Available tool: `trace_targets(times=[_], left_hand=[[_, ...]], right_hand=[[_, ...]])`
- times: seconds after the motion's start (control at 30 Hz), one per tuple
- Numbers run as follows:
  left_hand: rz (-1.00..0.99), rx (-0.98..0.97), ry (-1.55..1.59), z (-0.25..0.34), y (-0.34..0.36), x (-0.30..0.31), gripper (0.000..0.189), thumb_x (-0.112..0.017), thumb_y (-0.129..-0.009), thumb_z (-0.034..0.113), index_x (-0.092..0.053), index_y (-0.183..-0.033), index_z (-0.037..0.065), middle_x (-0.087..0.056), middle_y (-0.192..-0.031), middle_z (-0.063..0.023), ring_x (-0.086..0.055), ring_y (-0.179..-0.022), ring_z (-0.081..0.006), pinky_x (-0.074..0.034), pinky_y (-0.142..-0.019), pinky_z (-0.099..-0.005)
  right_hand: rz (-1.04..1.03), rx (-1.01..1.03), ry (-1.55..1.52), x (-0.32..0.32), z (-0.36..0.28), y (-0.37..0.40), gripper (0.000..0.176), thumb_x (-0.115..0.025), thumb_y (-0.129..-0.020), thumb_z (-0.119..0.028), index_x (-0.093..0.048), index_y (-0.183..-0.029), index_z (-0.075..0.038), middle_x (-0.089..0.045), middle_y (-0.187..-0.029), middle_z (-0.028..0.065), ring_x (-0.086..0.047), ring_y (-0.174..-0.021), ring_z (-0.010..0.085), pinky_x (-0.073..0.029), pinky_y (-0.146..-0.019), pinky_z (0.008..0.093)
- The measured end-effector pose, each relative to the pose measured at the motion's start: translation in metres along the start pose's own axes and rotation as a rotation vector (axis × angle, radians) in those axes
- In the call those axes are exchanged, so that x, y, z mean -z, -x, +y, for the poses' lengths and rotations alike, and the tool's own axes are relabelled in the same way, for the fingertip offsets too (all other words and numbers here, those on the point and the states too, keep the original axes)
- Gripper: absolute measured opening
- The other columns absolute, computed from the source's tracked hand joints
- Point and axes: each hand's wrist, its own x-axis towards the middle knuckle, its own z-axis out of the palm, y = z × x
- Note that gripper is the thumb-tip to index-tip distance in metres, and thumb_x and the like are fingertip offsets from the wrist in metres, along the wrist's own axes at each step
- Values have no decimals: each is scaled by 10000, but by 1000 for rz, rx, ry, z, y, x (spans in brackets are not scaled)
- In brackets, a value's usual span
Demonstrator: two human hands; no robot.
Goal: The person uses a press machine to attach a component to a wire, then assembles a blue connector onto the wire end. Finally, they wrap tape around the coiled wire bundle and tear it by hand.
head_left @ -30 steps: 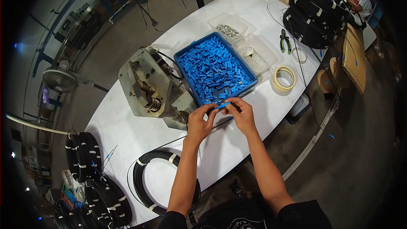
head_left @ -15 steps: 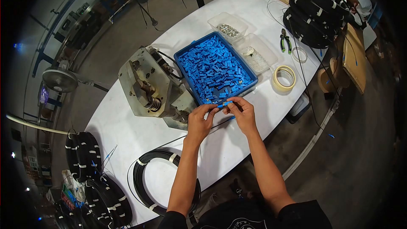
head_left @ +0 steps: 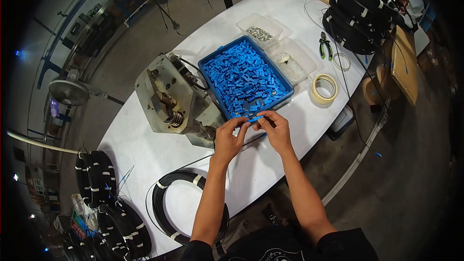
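Just in front of the blue tray (head_left: pixel 288 94) full of small blue connector pieces (head_left: pixel 241 75), my two hands meet over the table. My left hand (head_left: pixel 229 139) pinches one end of a small blue connector (head_left: pixel 255 118). Closed on the other end of it are the fingers of my right hand (head_left: pixel 274 130). Below the hands a thin black cable (head_left: pixel 251 140) with a blue end runs across the table. It leads toward a coil of black cable (head_left: pixel 159 198) with white ties, beside my left forearm.
A metal press (head_left: pixel 169 101) stands left of the tray. Behind and right are clear boxes of metal parts (head_left: pixel 260 34) and clear parts (head_left: pixel 292 67), tape (head_left: pixel 324 89) and pliers (head_left: pixel 325 47). Cable coils pile up at back right (head_left: pixel 357 17) and front left (head_left: pixel 123 227). People sit far back right.
The two pinching hands have drawn very slightly closer together around the blue connector. Everything else looks the same.
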Motion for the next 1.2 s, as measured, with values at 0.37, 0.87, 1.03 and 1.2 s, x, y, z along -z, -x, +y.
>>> trace_targets(times=[0.37,0.87,1.03,1.2], left_hand=[[-60,-3,23,-3,-3,-1,156,-701,-883,107,-688,-975,-19,-705,-880,-161,-683,-738,-259,-526,-679,-331],[-161,-71,-148,-1,-9,7,157,-676,-895,113,-690,-982,-17,-705,-894,-147,-672,-736,-245,-513,-653,-336],[-132,-50,-144,0,-6,3,151,-674,-892,102,-689,-982,-18,-700,-881,-143,-674,-742,-243,-520,-664,-333],[-72,-49,-74,-3,-3,-1,139,-680,-882,77,-690,-985,-16,-698,-875,-137,-665,-724,-236,-519,-665,-311]], right_hand=[[11,13,-23,3,5,1,170,-629,-954,-96,-636,-1074,23,-698,-815,76,-665,-744,134,-544,-723,263],[-30,-3,12,3,5,0,156,-610,-963,-81,-641,-1072,26,-665,-784,59,-631,-724,121,-524,-690,256],[-1,-10,-6,-1,4,3,154,-606,-964,-79,-638,-1069,28,-663,-786,60,-631,-721,120,-523,-689,253],[7,-15,14,-4,4,4,154,-599,-967,-77,-637,-1068,33,-664,-784,63,-633,-718,120,-527,-690,256]])
